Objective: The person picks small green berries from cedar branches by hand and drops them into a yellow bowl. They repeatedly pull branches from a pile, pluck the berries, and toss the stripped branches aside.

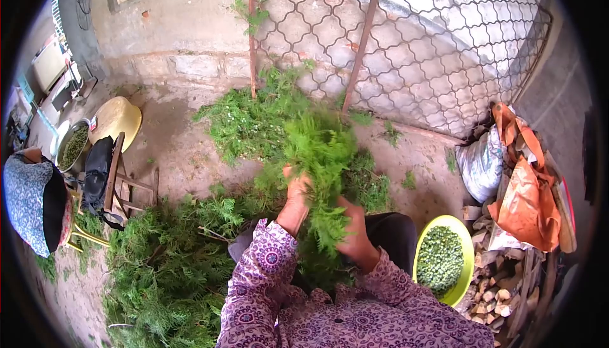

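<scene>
A leafy evergreen branch [320, 148] stands upright in front of me, its upper sprays blurred. My left hand [297, 197] is closed around it at its left side. On the other side, my right hand [356, 235] is curled against the lower foliage. Sprays cover its fingertips, so what they pinch is hidden. Below and to the left lies a large heap of cut evergreen branches [171, 272]. Close by my right knee, a yellow basin [469, 256] holds many small pale-green cones or seeds [439, 259].
More greenery [244, 123] lies by the metal lattice [406, 50] against the wall. At right are firewood [498, 300], a white sack [480, 164] and an orange bag [525, 202]. A wooden chair [120, 186], a tilted yellow tub [131, 123] and another person [28, 196] are at left.
</scene>
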The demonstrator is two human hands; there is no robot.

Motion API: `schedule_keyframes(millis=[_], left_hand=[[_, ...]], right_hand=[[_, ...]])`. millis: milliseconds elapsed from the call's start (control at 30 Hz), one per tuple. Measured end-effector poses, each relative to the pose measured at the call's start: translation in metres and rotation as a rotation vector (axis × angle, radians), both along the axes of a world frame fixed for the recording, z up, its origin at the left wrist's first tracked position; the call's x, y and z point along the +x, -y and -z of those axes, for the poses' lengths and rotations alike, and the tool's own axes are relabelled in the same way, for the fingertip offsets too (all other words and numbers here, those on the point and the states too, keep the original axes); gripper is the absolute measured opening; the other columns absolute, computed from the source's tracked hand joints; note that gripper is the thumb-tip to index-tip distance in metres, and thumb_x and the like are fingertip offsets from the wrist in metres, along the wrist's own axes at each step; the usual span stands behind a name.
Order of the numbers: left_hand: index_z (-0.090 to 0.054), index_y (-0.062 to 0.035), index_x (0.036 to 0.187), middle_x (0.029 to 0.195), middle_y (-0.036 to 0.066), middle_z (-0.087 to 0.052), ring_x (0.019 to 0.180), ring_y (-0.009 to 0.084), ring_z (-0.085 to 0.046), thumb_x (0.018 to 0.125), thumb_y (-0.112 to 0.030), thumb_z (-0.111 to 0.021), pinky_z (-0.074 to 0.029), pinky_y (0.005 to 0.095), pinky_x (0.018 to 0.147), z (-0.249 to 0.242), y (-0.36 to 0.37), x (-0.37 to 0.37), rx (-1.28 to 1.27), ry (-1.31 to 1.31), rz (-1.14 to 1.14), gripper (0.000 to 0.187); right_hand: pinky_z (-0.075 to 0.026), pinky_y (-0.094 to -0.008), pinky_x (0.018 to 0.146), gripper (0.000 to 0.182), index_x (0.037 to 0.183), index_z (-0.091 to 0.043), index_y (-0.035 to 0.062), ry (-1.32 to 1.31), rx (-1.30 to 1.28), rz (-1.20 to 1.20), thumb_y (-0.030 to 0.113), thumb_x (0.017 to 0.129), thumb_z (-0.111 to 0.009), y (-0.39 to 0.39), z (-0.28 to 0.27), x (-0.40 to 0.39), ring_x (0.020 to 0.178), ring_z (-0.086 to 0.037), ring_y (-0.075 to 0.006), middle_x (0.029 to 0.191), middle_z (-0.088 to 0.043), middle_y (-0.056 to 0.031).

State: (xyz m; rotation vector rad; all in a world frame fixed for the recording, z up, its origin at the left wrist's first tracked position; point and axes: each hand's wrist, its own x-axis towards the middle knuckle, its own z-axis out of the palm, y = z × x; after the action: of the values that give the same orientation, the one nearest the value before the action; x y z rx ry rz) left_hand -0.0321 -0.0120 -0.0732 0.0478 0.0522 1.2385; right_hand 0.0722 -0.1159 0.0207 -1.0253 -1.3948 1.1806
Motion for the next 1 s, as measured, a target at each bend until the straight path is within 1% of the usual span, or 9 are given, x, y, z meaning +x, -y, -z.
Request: schedule_keyframes(millis=[67, 100, 200, 267, 467, 800, 867, 933, 1000], left_hand=[[-0.048, -0.0051, 0.111, 0.094, 0.007, -0.056, 0.080, 0.0187, -0.054, 0.078, -0.024, -0.063, -0.045, 0.0332, 0.060, 0.014, -0.032, -0.003, 0.045, -0.053, -0.136, 0.041], [-0.050, -0.0029, 0.106, 0.086, 0.008, -0.056, 0.072, 0.0198, -0.053, 0.078, -0.021, -0.063, -0.043, 0.0312, 0.056, 0.001, -0.030, 0.019, -0.112, -0.753, -0.552, 0.036], [-0.049, -0.0024, 0.107, 0.087, 0.008, -0.056, 0.073, 0.0196, -0.053, 0.080, -0.027, -0.057, -0.043, 0.0308, 0.060, -0.001, -0.031, 0.017, -0.078, -0.697, -0.492, 0.037], [-0.049, -0.0021, 0.107, 0.087, 0.008, -0.056, 0.074, 0.0195, -0.053, 0.082, -0.030, -0.054, -0.044, 0.0305, 0.062, 0.003, -0.031, 0.009, 0.045, -0.447, -0.315, 0.038], [-0.048, -0.0012, 0.109, 0.089, 0.007, -0.055, 0.077, 0.0191, -0.053, 0.087, -0.041, -0.042, -0.044, 0.0297, 0.070, 0.004, -0.019, -0.008, 0.322, -0.161, -0.025, 0.045], [-0.048, -0.0039, 0.101, 0.085, 0.007, -0.055, 0.072, 0.0175, -0.052, 0.085, -0.038, -0.049, -0.042, 0.0283, 0.063, -0.022, 0.000, -0.010, 0.414, -0.319, 0.058, 0.038], [-0.048, -0.0044, 0.099, 0.084, 0.007, -0.055, 0.071, 0.0172, -0.052, 0.084, -0.037, -0.050, -0.041, 0.0280, 0.062, -0.023, 0.001, -0.010, 0.429, -0.356, 0.059, 0.036], [-0.048, -0.0050, 0.097, 0.083, 0.007, -0.055, 0.070, 0.0168, -0.052, 0.084, -0.037, -0.051, -0.041, 0.0277, 0.060, -0.025, 0.002, -0.007, 0.423, -0.392, 0.051, 0.035], [-0.048, -0.0055, 0.096, 0.082, 0.007, -0.055, 0.069, 0.0165, -0.051, 0.083, -0.036, -0.052, -0.040, 0.0275, 0.059, -0.027, 0.001, -0.007, 0.419, -0.438, 0.019, 0.033]], right_hand=[[-0.042, -0.0250, 0.058, 0.022, 0.097, -0.051, -0.0010, 0.574, 0.560, -0.028, -0.001, 0.075, -0.054, 0.017, -0.003, -0.005, 0.064, -0.052, -0.0115, 0.082, -0.057, -0.0024], [-0.041, -0.0251, 0.055, 0.015, 0.089, -0.053, -0.0010, 0.465, 0.362, -0.074, 0.003, 0.074, -0.057, 0.024, 0.012, -0.009, 0.059, -0.051, -0.0111, 0.074, -0.056, -0.0038], [-0.038, -0.0252, 0.045, 0.012, 0.084, -0.054, -0.0019, 0.529, 0.274, -0.234, 0.007, 0.076, -0.056, 0.026, -0.018, -0.010, 0.050, -0.046, -0.0096, 0.063, -0.053, -0.0038], [-0.034, -0.0238, 0.041, 0.015, 0.091, -0.051, -0.0019, -0.211, -0.509, -0.516, 0.006, 0.078, -0.049, 0.022, -0.022, -0.001, 0.048, -0.044, -0.0110, 0.066, -0.052, -0.0067], [-0.031, -0.0170, 0.041, 0.014, 0.092, -0.048, -0.0006, -0.781, -0.660, -0.481, 0.007, 0.085, -0.038, 0.021, -0.044, 0.024, 0.056, -0.045, -0.0116, 0.081, -0.052, -0.0115], [-0.030, -0.0165, 0.043, 0.024, 0.108, -0.048, 0.0027, -0.388, -0.108, -0.167, 0.008, 0.084, -0.052, 0.008, -0.051, 0.022, 0.051, -0.040, -0.0044, 0.075, -0.050, -0.0023], [-0.034, -0.0162, 0.048, 0.039, 0.113, -0.046, 0.0057, 0.113, 0.112, 0.017, 0.003, 0.077, -0.061, 0.008, -0.066, 0.014, 0.053, -0.042, -0.0035, 0.075, -0.050, 0.0017], [-0.038, -0.0188, 0.052, 0.039, 0.106, -0.051, 0.0059, 0.031, 0.164, 0.061, -0.001, 0.070, -0.064, 0.002, -0.056, 0.006, 0.054, -0.047, -0.0074, 0.075, -0.052, -0.0007], [-0.042, -0.0240, 0.055, 0.026, 0.094, -0.056, 0.0033, 0.363, 0.563, -0.027, 0.007, 0.070, -0.066, -0.005, -0.054, 0.006, 0.063, -0.054, -0.0142, 0.073, -0.054, -0.0067]])
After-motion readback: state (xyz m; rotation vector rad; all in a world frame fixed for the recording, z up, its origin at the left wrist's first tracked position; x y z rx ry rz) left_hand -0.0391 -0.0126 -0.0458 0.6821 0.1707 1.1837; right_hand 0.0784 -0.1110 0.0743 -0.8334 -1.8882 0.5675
